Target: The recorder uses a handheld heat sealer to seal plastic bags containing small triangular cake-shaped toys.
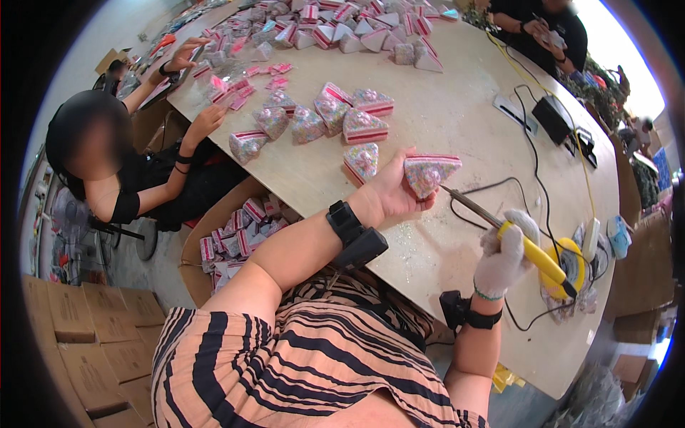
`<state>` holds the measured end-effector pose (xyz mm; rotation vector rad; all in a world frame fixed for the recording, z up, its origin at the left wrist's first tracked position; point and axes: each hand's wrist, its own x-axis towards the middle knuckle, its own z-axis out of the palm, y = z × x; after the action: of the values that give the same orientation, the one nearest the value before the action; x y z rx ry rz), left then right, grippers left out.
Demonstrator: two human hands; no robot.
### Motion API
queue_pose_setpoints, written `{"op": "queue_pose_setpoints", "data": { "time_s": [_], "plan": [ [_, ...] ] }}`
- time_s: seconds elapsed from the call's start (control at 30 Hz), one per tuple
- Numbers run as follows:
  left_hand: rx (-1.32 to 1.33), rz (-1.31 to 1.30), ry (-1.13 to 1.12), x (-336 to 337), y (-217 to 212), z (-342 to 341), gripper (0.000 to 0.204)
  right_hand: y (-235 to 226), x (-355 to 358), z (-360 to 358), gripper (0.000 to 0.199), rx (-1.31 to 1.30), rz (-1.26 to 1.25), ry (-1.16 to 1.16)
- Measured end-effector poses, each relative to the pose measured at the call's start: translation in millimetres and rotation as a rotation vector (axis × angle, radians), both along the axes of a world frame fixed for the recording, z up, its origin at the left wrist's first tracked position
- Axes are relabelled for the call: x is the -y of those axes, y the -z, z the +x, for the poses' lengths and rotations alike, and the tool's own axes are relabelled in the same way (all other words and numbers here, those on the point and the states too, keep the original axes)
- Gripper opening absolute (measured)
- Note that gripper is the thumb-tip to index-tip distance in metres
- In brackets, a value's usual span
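Observation:
My left hand [387, 187] holds a toy cake slice [431, 171] over the table, its speckled pastel top turned up and a red-striped side facing away. In my right hand [501, 258], which wears a white glove, is a soldering iron [540, 260] with a yellow handle. The iron's thin metal tip points at the slice's right side, very close to it; whether they touch I cannot tell. Just beyond my left wrist another cake slice [361, 161] lies on the table, and several more speckled slices [330, 114] are grouped farther off.
A large pile of slices [342, 28] covers the far side of the table [457, 93]. Black cords and a black box [553, 118] lie at the right, near a yellow tape roll [567, 267]. A carton of slices [239, 235] stands below the left edge. Co-workers sit left and far right.

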<state>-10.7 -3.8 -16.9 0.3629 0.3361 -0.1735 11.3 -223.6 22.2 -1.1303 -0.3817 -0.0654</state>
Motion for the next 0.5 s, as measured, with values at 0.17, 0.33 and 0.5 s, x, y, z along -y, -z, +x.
{"op": "queue_pose_setpoints", "data": {
  "time_s": [0.17, 0.33, 0.5],
  "plan": [
    [0.106, 0.462, -0.031, -27, -56, -25, 0.045, -7, 4, 6, 0.021, 0.023, 0.068, 0.264],
    [0.105, 1.806, -0.099, -103, -93, -79, 0.05, -13, 6, 4, 0.025, 0.044, 0.087, 0.288],
    [-0.169, 3.018, 0.179, -125, -69, -102, 0.082, -14, -5, 0, 0.02, 0.074, 0.061, 0.291]
  ]
}}
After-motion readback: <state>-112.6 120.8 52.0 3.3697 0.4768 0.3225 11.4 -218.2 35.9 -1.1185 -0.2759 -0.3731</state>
